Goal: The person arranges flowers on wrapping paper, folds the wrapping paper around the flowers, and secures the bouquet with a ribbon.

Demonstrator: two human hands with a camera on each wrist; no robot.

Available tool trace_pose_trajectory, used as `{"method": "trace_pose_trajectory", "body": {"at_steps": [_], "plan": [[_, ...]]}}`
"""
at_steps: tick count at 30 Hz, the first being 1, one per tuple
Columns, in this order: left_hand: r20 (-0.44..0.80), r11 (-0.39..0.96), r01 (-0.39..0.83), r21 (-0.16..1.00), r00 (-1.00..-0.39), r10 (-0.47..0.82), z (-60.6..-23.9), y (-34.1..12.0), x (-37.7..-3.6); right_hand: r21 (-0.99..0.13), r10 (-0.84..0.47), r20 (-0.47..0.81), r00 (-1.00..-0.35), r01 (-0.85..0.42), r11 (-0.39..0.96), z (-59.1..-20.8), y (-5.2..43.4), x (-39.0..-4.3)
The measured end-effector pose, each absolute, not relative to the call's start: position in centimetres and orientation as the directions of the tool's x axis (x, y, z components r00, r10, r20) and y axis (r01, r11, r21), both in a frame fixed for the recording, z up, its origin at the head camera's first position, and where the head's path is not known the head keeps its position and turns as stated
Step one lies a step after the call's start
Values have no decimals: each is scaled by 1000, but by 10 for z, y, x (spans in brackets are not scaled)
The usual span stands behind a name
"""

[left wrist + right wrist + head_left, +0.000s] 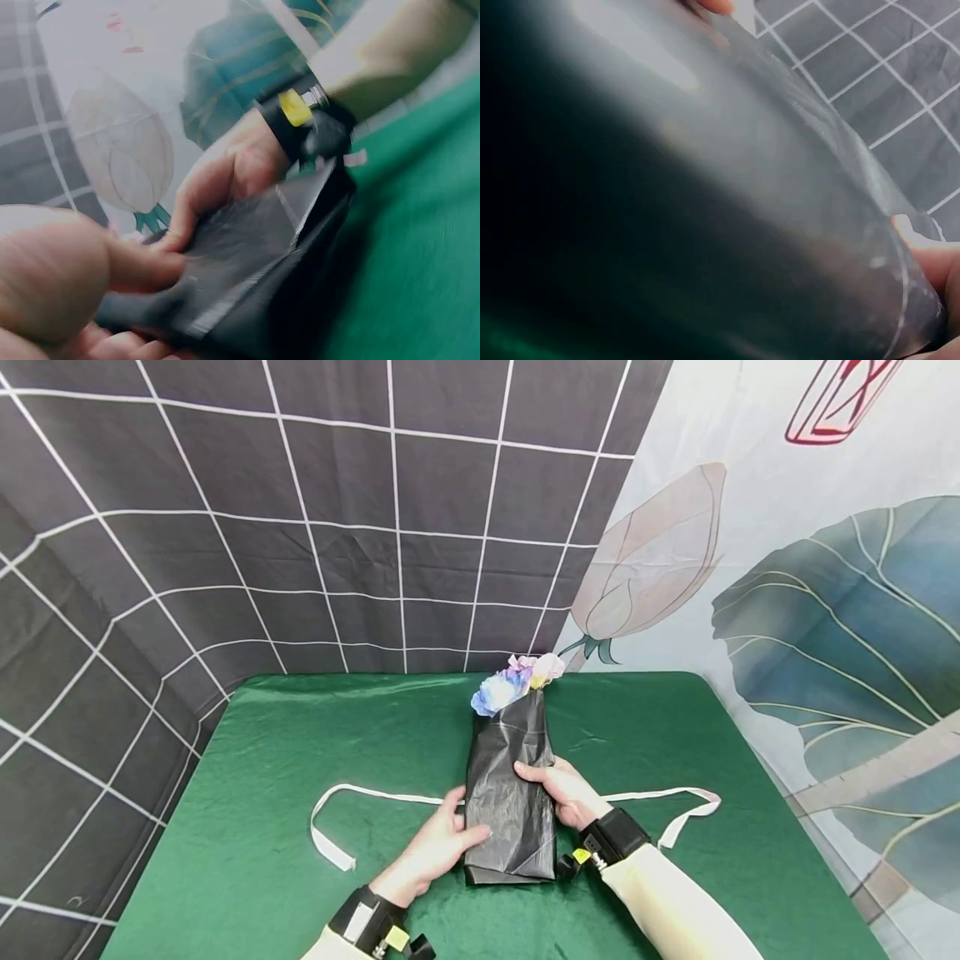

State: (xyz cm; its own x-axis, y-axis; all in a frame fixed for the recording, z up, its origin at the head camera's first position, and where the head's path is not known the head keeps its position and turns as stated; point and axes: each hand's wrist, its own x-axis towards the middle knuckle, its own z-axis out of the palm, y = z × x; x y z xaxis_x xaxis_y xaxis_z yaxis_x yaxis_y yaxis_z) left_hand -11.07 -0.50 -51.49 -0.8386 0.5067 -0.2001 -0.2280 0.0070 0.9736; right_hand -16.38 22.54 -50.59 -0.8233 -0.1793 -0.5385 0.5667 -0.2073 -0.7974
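A bouquet of blue, purple and pale pink cloth-like flowers (517,683) stands out of a black paper wrapping (510,802). My left hand (431,850) grips the wrapping's left side low down, thumb across its front. Higher up, my right hand (568,792) holds the right side, its thumb also on the front. A white ribbon (405,797) runs behind the bundle and out to both sides. In the left wrist view, the wrapping's folded bottom end (300,217) sticks out towards the camera, blurred. Dark wrapping (742,165) fills most of the right wrist view.
Green cloth (262,827) covers the table. Behind it hangs a dark grey curtain (442,485) with a white grid, and to the right a white cloth (750,410) printed with a lotus bud and leaves. The ribbon's loose ends lie curved on the table.
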Motion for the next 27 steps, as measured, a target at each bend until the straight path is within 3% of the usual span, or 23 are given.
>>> {"method": "trace_pose_trajectory", "body": {"at_steps": [2, 4, 7, 10, 12, 16, 27], "plan": [[-54, 187, 19, 982, -925, 377, -511, -2, -114, -805, -172, -536, -827, 561, -192, -509, 226, -163], [135, 407, 261, 875, -940, 313, -506, 3, -118, -814, -163, -530, -832, 553, -177, -512, 225, -163], [333, 609, 532, 588, -846, 417, -501, 13, -125, -827, -152, -518, -842, 538, -164, -515, 226, -162], [310, 623, 683, 381, -729, 610, -500, 22, -136, -837, -151, -505, -850, 524, -157, -517, 226, -161], [226, 619, 715, 325, -694, 684, -502, 27, -145, -838, -162, -501, -850, 523, -155, -518, 226, -160], [106, 661, 699, 273, -704, 702, -511, 32, -159, -824, -183, -522, -833, 549, -144, -520, 225, -160], [61, 712, 659, 245, -743, 667, -521, 35, -167, -829, -181, -531, -828, 552, -93, -519, 226, -164]]}}
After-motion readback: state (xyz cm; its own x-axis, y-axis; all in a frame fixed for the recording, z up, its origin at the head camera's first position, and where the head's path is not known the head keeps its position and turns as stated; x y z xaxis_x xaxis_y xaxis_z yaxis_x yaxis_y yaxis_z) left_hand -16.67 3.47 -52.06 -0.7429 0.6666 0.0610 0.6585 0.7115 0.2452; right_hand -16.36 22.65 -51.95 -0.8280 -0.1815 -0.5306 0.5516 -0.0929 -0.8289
